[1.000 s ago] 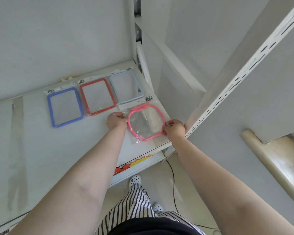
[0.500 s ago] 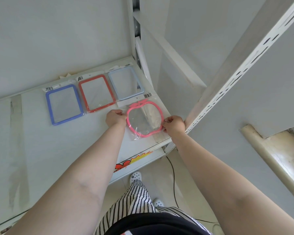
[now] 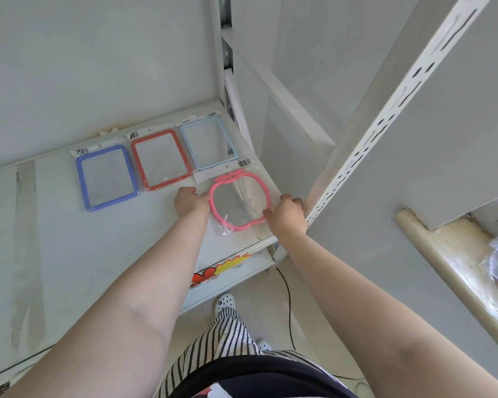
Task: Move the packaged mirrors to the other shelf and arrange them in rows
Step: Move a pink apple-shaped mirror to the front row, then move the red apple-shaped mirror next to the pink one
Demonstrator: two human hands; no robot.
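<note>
Over the preceding second the pink apple-shaped packaged mirror (image 3: 238, 201), pinched at its bag edges by the left hand (image 3: 191, 201) and right hand (image 3: 285, 214), had settled flatter onto the shelf (image 3: 69, 254), beginning a second row below the light-blue mirror (image 3: 209, 146).

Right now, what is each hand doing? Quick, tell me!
Left hand: holds the left edge of the pink mirror in its clear bag.
Right hand: holds the right edge of the same mirror.
</note>
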